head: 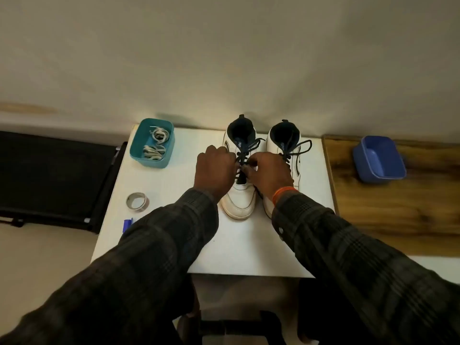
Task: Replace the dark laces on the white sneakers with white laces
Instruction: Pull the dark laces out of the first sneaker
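Both hands' grip, left hand (pixel 215 168), right hand (pixel 270 174), pinching dark lace (pixel 241 159) on left sneaker (pixel 239 195)

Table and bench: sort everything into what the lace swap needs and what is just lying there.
Needed: left sneaker, right sneaker, their dark laces, white laces in the teal tub, left hand, right hand.

Lying about: tape roll, blue pen, blue tub.

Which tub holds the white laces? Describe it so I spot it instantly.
Start at the white table with the sneakers. At its far left corner, left of the shoes, stands the teal tub with the white laces bundled inside. The blue tub, on the wooden surface at right, holds none.
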